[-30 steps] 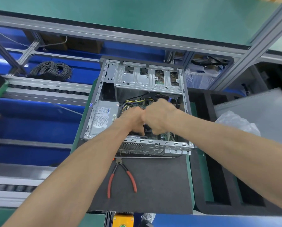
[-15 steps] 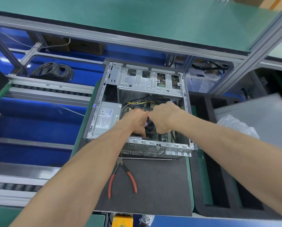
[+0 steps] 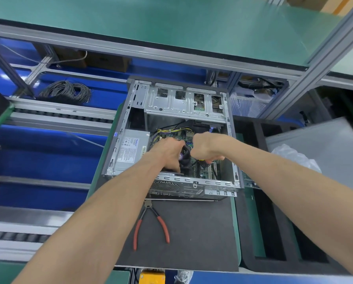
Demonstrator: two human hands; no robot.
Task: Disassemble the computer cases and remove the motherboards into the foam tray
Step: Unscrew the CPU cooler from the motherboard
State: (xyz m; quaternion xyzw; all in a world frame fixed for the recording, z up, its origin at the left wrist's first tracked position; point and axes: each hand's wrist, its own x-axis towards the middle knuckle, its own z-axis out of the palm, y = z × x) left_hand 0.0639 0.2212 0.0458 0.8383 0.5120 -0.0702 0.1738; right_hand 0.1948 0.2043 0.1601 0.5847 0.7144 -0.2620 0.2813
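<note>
An open grey computer case lies on a black mat in the middle of the bench. Its green motherboard is inside, with a round black CPU fan on it. My left hand reaches into the case and grips the left side of the fan. My right hand is curled in a fist just right of the fan, pinching a black-and-yellow cable that is mostly hidden under it. The black foam tray lies to the right of the case.
Red-handled pliers lie on the mat in front of the case. A silver power supply fills the case's left side. A grey side panel and crumpled plastic bag sit at right. A roller conveyor and coiled cable are at left.
My two hands, touching over the fan a second ago, have drawn slightly apart, the right one shifting to the right. The fan now shows between them.
</note>
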